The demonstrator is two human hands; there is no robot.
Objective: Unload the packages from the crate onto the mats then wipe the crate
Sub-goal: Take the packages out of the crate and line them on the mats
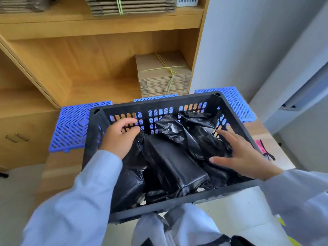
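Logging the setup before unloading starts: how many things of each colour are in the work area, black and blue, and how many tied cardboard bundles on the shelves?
Black: 1 crate, plus packages inside it, too overlapped to count.
Blue: 3 mats behind the crate.
Brown: 2 tied cardboard bundles.
Total: 6, packages aside.

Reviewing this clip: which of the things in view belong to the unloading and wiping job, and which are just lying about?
Part of the job:
black crate
black-wrapped packages inside it
blue mats behind the crate
left hand, fingers curled over a package's wrap
right hand, fingers spread over the packages

Lying about:
tied cardboard stack on the shelf
wooden shelving
pink item right of the crate
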